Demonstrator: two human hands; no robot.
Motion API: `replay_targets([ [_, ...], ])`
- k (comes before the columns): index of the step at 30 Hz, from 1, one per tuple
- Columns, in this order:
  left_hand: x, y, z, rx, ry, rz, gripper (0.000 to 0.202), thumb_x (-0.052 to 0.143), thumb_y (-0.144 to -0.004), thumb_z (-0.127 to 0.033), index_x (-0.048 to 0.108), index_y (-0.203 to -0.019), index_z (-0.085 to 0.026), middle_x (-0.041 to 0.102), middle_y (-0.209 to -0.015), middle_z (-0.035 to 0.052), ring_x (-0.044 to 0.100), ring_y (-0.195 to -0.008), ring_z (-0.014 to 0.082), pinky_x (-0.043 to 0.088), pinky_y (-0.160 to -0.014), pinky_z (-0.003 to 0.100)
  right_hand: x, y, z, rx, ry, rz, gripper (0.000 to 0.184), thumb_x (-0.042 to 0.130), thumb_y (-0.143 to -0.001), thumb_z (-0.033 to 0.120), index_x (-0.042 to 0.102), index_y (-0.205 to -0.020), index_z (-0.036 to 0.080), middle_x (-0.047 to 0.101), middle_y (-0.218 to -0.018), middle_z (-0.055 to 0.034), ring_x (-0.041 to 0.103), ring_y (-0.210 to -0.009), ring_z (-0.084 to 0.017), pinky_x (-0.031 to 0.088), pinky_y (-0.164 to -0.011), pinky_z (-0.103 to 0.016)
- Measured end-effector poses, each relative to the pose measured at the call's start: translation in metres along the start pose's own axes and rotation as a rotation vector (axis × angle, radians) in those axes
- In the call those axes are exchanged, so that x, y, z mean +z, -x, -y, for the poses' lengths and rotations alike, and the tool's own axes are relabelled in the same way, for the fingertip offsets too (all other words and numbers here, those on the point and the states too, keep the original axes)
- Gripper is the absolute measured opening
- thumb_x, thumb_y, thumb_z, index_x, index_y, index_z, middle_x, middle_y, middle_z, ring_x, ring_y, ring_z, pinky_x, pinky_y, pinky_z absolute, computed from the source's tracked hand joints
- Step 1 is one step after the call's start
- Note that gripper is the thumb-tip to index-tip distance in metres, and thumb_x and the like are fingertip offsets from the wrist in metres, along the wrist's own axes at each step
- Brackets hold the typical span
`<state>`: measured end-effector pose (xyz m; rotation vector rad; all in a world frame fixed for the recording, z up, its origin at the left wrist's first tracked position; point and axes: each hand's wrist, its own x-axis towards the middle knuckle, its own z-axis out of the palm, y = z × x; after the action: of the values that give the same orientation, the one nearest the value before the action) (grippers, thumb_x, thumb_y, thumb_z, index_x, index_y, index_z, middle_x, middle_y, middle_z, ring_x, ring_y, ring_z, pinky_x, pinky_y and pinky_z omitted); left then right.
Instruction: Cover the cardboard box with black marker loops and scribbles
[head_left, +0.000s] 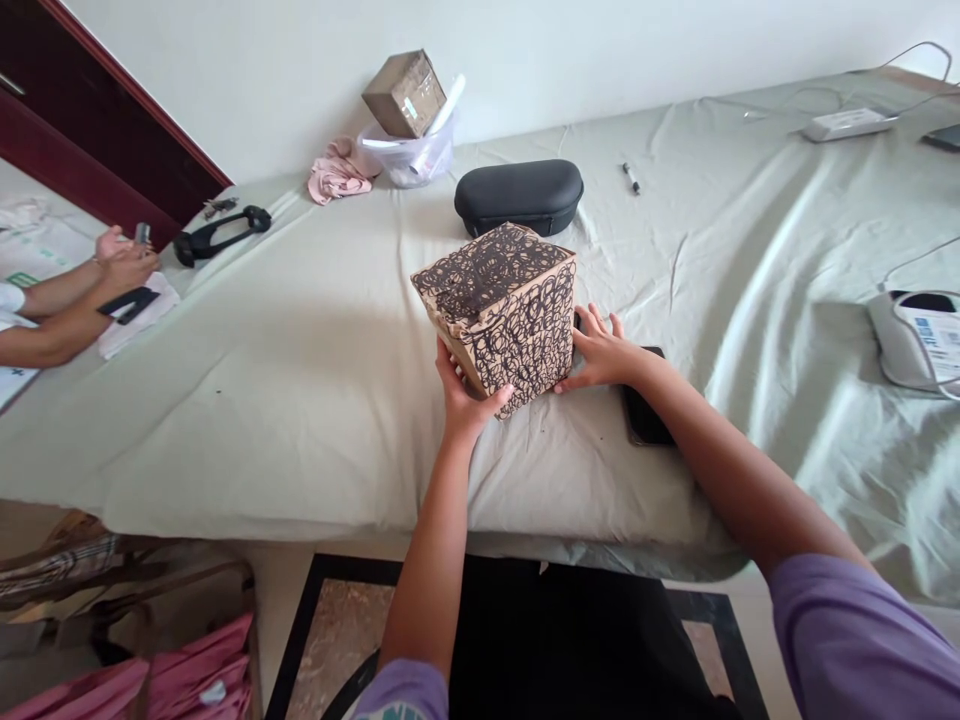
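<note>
A cardboard box [504, 305] covered in black scribbled circles sits tilted on the sheet-covered bed [300, 380]. My left hand [461, 395] grips its near lower corner, thumb on the front face. My right hand [600, 350] lies against the box's right side with fingers spread flat. A black phone [646, 420] lies on the sheet under my right wrist.
A black hard case [519, 195] lies behind the box, a marker [631, 177] to its right. A plastic bag with a brown box [409, 125] and pink cloth [337, 172] sit by the wall. Another person's hands [120, 262] work at the left. White devices [919, 340] are at the right.
</note>
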<state>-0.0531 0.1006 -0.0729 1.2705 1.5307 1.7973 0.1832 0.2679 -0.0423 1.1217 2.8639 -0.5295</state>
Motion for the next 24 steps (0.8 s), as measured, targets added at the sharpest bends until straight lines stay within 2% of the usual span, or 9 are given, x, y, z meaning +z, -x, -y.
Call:
replay_targets([
  [3,0.001,0.000,-0.001,0.015,0.019,0.001,0.136,0.093,-0.063,-0.066,0.013,-0.168,-0.034,0.037,-0.166,0.0172,0.044,-0.154,0.0376,0.048,-0.122,0.053,-0.001,0.001,0.003,0.028,0.022,-0.024,0.129,0.072,-0.068,0.092,0.034,-0.169,0.021,0.019,-0.177,-0.0267,0.004,-0.164,-0.062,0.003,-0.126,-0.080],
  [8,0.002,0.000,-0.001,0.017,0.028,-0.013,0.137,0.094,-0.062,-0.067,0.014,-0.168,-0.034,0.034,-0.168,0.0178,0.042,-0.156,0.0370,0.046,-0.124,0.053,0.002,0.004,0.011,0.000,0.111,-0.160,0.118,0.073,-0.068,0.088,0.051,-0.157,0.015,0.042,-0.158,-0.0308,0.033,-0.150,-0.059,0.020,-0.123,-0.073],
  [15,0.001,-0.001,-0.002,-0.015,0.014,-0.012,0.141,0.095,-0.058,-0.067,0.013,-0.168,-0.034,0.032,-0.171,0.0171,0.042,-0.157,0.0380,0.047,-0.123,0.052,0.008,0.002,0.012,-0.050,0.234,-0.265,0.116,0.080,-0.061,0.078,0.055,-0.149,0.007,0.059,-0.136,-0.0298,0.051,-0.123,-0.055,0.035,-0.111,-0.065],
  [18,0.001,-0.002,-0.003,-0.003,0.044,-0.012,0.138,0.097,-0.059,-0.059,0.017,-0.168,-0.035,0.032,-0.171,0.0162,0.041,-0.157,0.0386,0.045,-0.124,0.052,0.010,0.000,0.011,-0.045,0.274,-0.278,0.123,0.079,-0.058,0.083,0.057,-0.145,-0.001,0.060,-0.133,-0.0333,0.054,-0.121,-0.055,0.035,-0.113,-0.066],
  [20,0.000,-0.002,-0.006,-0.001,0.073,-0.013,0.134,0.097,-0.062,-0.054,0.019,-0.168,-0.034,0.032,-0.172,0.0156,0.040,-0.158,0.0377,0.043,-0.126,0.051,0.011,0.001,0.010,-0.024,0.271,-0.265,0.130,0.077,-0.060,0.087,0.054,-0.148,-0.005,0.058,-0.138,-0.0376,0.053,-0.127,-0.058,0.029,-0.118,-0.070],
  [22,0.000,-0.001,-0.009,-0.017,0.106,-0.019,0.132,0.098,-0.062,-0.049,0.022,-0.168,-0.035,0.034,-0.172,0.0145,0.041,-0.158,0.0365,0.043,-0.126,0.049,0.010,0.005,0.008,-0.011,0.226,-0.237,0.137,0.072,-0.066,0.090,0.041,-0.161,-0.004,0.049,-0.152,-0.0417,0.043,-0.143,-0.063,0.018,-0.123,-0.076],
  [24,-0.001,-0.001,-0.012,-0.055,0.152,-0.039,0.130,0.099,-0.061,-0.045,0.025,-0.168,-0.036,0.036,-0.172,0.0125,0.044,-0.157,0.0353,0.044,-0.125,0.046,0.007,0.012,0.006,-0.020,0.150,-0.200,0.143,0.069,-0.070,0.093,0.024,-0.171,0.003,0.029,-0.170,-0.0411,0.022,-0.158,-0.064,0.007,-0.124,-0.081],
])
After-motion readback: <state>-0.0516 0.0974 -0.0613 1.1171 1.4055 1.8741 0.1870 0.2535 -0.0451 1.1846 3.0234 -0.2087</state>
